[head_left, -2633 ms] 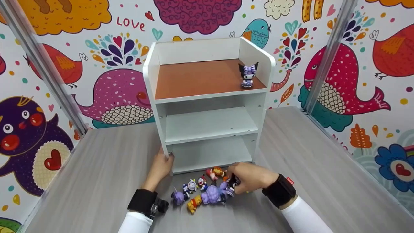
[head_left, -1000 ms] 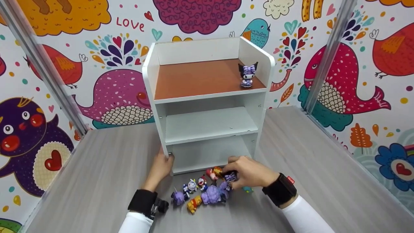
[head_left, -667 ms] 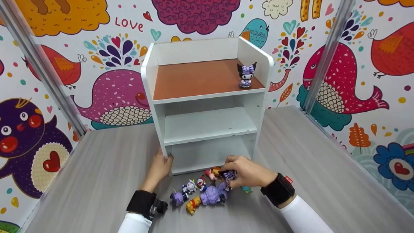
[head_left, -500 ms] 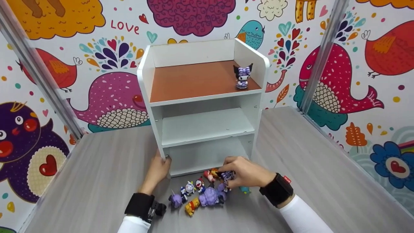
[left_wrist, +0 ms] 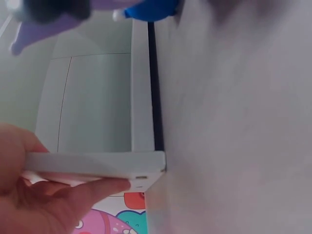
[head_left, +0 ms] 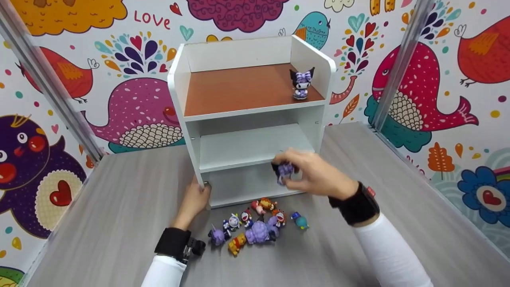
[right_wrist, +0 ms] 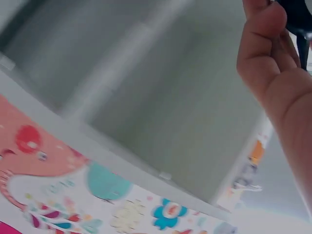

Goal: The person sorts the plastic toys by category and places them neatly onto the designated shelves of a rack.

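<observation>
Gripping a dark-and-purple figurine (head_left: 285, 172), the right hand (head_left: 314, 171) is closed down to the figurine's width, with thumb and fingertips pinching it from opposite sides. The figurine is raised clear of the tabletop (head_left: 131, 207) and, in the head view, lines up with the lower compartment of the white shelf unit (head_left: 190, 155); whether it is inside or in front of that opening cannot be told. The left hand (head_left: 195, 199) is partly closed and grips the lower front edge of the unit's left side panel, its fingers lying along the outer face. A black-eared figurine (head_left: 301, 84) with a purple bow stands upright on the brown top surface, near the right side panel. Loose figurines lie grouped on the tabletop just before the unit: a large purple figurine (head_left: 259, 232) at the centre, a yellow bear figurine (head_left: 237, 244) in red beside it, a small purple figurine (head_left: 217, 236) at the left end, a white-and-blue figurine (head_left: 233, 221) near that, and an orange figurine (head_left: 268, 203) at the rear. A teal figurine (head_left: 300, 221) with a blue top lies apart, to the right. Black bands (head_left: 172, 243) encircle both wrists.
</observation>
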### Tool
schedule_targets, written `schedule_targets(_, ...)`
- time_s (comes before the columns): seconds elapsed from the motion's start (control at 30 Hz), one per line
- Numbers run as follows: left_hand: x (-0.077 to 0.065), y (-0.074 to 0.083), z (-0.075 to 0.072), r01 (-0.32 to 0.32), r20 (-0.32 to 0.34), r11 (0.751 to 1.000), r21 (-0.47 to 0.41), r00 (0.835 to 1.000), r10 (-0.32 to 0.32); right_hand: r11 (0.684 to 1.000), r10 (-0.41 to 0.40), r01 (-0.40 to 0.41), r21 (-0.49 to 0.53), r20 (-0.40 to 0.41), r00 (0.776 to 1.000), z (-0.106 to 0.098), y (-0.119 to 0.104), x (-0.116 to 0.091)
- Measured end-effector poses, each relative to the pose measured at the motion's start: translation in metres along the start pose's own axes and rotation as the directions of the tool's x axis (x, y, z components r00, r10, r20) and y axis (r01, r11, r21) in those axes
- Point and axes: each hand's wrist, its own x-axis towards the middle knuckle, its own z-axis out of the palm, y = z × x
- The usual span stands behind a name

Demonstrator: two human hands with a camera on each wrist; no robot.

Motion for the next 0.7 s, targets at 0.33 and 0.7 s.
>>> schedule_targets(0.33, -0.001, 0.002, 0.0, -0.013, 0.003, 1.0, 0.022, 1.0, 0.013, 0.993, -0.017, -0.006, -0.115, -0.195, 0.981, -0.065, -0.025, 0.039)
schedule_targets(0.7, -0.001, 0.001, 0.0, -0.037, -0.01, 0.999, 0.003, 0.999, 0.037, 0.98, 0.191, -0.198, 0.026, -0.419, 0.888, -0.075, -0.029, 0.084)
